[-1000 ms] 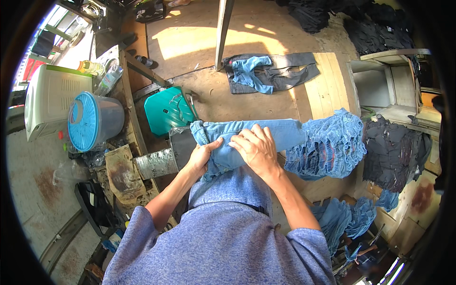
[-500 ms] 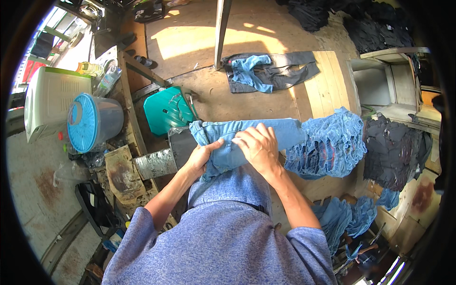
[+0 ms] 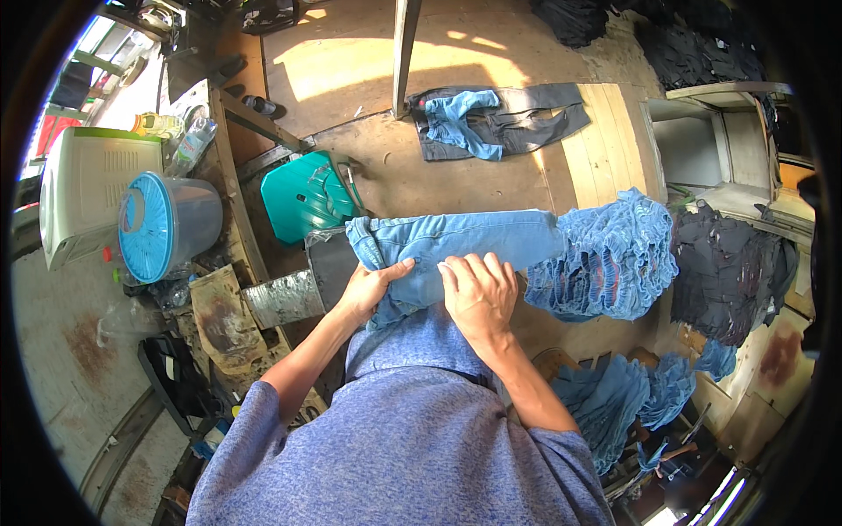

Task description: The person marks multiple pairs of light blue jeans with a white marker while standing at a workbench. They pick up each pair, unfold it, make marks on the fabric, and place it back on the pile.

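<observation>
A pair of light blue jeans (image 3: 491,235) is stretched lengthwise over a dark board-like form (image 3: 331,267) in front of my body. My left hand (image 3: 373,287) is closed on the cloth near the form's left end, its thumb lying on top. Farther right, my right hand (image 3: 481,296) has its fingers curled on the near side of the same jeans, thumb raised along the cloth. What its fingertips grip is partly hidden. Against the right end of the jeans sits a thick bunch of gathered blue denim (image 3: 605,254).
Dark folded garments (image 3: 732,272) are piled on the right, with more blue denim (image 3: 605,403) below. At left stand a green stool (image 3: 303,197), a blue-lidded bucket (image 3: 149,228) and a pale box-shaped appliance (image 3: 88,193). Dark trousers (image 3: 544,131) lie on the floor beyond.
My right hand has slid slightly right and toward me along the jeans, and its fingers are more curled. My left hand keeps its hold. The view has shifted a little.
</observation>
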`<state>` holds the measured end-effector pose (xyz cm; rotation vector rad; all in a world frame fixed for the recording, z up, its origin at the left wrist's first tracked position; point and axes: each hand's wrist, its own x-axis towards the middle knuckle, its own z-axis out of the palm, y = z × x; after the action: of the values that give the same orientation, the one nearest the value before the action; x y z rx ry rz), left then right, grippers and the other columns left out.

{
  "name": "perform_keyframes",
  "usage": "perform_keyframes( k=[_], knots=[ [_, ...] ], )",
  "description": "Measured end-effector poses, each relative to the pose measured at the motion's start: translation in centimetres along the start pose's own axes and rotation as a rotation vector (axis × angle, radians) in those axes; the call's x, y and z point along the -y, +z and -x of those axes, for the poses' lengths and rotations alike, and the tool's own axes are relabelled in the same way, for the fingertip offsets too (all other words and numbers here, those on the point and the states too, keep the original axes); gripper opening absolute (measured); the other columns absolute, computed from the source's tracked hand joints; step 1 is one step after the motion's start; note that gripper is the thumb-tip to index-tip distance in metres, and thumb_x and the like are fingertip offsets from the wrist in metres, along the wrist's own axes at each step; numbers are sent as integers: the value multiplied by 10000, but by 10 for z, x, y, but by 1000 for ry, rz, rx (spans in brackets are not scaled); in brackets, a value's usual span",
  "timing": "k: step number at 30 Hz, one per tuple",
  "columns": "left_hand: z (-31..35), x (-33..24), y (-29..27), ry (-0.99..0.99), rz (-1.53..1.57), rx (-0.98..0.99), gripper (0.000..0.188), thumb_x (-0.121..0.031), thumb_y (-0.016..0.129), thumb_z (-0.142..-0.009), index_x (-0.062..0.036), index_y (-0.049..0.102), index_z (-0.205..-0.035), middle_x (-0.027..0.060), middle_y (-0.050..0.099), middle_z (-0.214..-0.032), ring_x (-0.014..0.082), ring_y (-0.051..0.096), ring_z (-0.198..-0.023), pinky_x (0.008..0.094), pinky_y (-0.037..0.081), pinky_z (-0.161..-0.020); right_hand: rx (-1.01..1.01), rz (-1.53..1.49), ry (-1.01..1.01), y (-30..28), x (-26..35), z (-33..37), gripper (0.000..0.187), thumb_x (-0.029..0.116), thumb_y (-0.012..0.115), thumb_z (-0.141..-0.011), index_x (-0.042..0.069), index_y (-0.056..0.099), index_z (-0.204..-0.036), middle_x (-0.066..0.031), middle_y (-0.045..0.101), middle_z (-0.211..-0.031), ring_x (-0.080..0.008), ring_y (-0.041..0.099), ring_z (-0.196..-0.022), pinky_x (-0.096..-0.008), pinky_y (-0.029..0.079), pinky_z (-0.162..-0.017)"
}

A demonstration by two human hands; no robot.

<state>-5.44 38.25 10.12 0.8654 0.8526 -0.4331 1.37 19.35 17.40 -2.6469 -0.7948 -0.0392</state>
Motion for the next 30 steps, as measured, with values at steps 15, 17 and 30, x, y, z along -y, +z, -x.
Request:
perform_keyframes(
  k=[15,17,30],
  knots=[
    [5,-1,7,42,-3,-52,421,-112,827,-963,0,669,-1336,130,771,-1222,247,766,-1059,414,641,-941,-43,26,39,10,-8,6,136,288,798,-954,157,777,-925,24,709,-850,-217,635,-792,-391,477,-721],
    [3,-1,6,30,-17,-50,408,-119,819,-969,0,675,-1332,134,774,-1221,248,770,-1056,415,644,-944,-27,-147,-19,11,-13,7,115,266,826,-928,157,791,-922,21,733,-855,-228,653,-784,-390,491,-709],
    [-28,28,80,-222,-58,217,535,-208,851,-939,30,669,-1382,139,748,-1306,232,726,-1158,378,577,-1032,-97,-364,471,-42,-148,44,166,200,828,-964,44,800,-1015,-127,816,-962,-299,786,-855,-399,601,-767]
  ],
)
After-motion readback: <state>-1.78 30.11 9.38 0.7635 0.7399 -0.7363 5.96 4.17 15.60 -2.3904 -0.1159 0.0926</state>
